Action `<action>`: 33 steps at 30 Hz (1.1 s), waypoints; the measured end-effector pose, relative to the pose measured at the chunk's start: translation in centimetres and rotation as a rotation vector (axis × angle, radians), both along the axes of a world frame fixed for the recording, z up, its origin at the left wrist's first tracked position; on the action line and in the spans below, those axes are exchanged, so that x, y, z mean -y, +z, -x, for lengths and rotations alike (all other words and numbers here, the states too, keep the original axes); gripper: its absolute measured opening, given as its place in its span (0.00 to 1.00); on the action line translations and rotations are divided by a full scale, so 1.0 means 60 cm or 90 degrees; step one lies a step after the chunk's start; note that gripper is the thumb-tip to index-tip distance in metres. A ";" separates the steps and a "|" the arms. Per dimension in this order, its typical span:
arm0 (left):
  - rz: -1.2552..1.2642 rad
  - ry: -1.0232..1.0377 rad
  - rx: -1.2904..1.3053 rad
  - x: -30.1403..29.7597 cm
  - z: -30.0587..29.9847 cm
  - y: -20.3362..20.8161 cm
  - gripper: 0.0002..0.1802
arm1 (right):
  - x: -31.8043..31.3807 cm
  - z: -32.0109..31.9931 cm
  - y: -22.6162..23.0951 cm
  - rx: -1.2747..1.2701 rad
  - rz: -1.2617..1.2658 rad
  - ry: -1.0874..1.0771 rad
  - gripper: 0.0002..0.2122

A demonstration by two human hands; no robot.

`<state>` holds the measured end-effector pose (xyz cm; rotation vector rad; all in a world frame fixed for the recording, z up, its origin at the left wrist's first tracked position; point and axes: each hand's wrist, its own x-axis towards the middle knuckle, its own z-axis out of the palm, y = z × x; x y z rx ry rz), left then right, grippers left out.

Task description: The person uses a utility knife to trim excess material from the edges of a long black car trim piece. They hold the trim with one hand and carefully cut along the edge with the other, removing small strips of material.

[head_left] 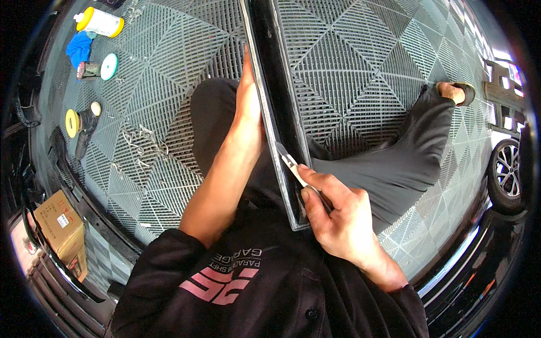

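A long black trim piece (284,84), shaped like a channel with raised edges, stands lengthwise in front of my body between my legs. A greyish residue runs along its left edge. My left hand (248,100) holds it from the left side, fingers stretched along its outer face and partly hidden behind it. My right hand (338,209) is closed around a utility knife (291,163) near the piece's lower end. The knife's blade points up and left, touching or just over the left edge; I cannot tell which.
Grey grid floor tiles (344,84) lie under me, with scraps of stripped material (143,147) at left. Farther left are a yellow-capped white bottle (101,23), a blue cloth (80,47), polishing tools (84,125) and a cardboard box (60,221). A car wheel (506,173) stands at right.
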<state>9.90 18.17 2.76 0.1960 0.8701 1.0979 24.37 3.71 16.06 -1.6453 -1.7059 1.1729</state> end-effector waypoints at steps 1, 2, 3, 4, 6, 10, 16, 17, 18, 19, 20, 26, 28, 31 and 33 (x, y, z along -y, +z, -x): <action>0.005 -0.005 0.009 0.000 0.001 -0.003 0.11 | 0.003 0.000 -0.001 -0.003 -0.006 -0.002 0.14; 0.011 -0.002 0.023 0.001 0.002 -0.007 0.11 | 0.005 0.001 -0.002 -0.008 -0.012 -0.003 0.14; 0.009 -0.006 0.019 0.000 0.002 -0.009 0.11 | 0.007 0.001 -0.004 -0.008 -0.016 -0.001 0.14; 0.006 -0.011 0.015 -0.003 0.002 -0.011 0.11 | 0.009 -0.001 -0.004 -0.007 -0.019 0.002 0.14; 0.027 -0.023 0.022 -0.005 0.007 -0.016 0.11 | 0.013 -0.003 -0.003 -0.002 -0.012 0.006 0.14; 0.020 -0.016 -0.013 -0.007 -0.001 -0.015 0.11 | 0.019 -0.005 0.007 0.017 0.007 0.012 0.15; -0.023 -0.029 -0.020 -0.023 0.005 -0.033 0.13 | 0.033 -0.012 0.018 0.040 0.062 0.037 0.15; -0.027 -0.025 -0.041 -0.023 0.002 -0.030 0.13 | 0.035 -0.012 0.021 0.038 0.084 0.035 0.15; -0.032 -0.022 -0.062 -0.024 -0.001 -0.027 0.13 | 0.037 -0.013 0.022 0.044 0.085 0.037 0.15; -0.036 -0.020 -0.083 -0.023 -0.005 -0.025 0.14 | 0.040 -0.014 0.022 0.050 0.085 0.039 0.14; -0.058 -0.020 -0.097 -0.025 -0.005 -0.030 0.14 | 0.041 -0.015 0.023 0.054 0.084 0.043 0.14; -0.068 0.004 -0.073 -0.030 -0.011 -0.038 0.20 | 0.052 -0.025 0.027 0.042 0.091 0.044 0.14; -0.052 -0.001 -0.036 -0.032 -0.013 -0.037 0.28 | 0.058 -0.027 0.023 0.053 0.056 0.043 0.16; -0.045 0.002 -0.030 -0.034 -0.006 -0.045 0.28 | 0.061 -0.031 0.021 0.067 0.032 0.067 0.17; -0.075 0.005 -0.053 -0.033 -0.011 -0.039 0.28 | 0.062 -0.035 0.025 0.073 0.053 0.077 0.16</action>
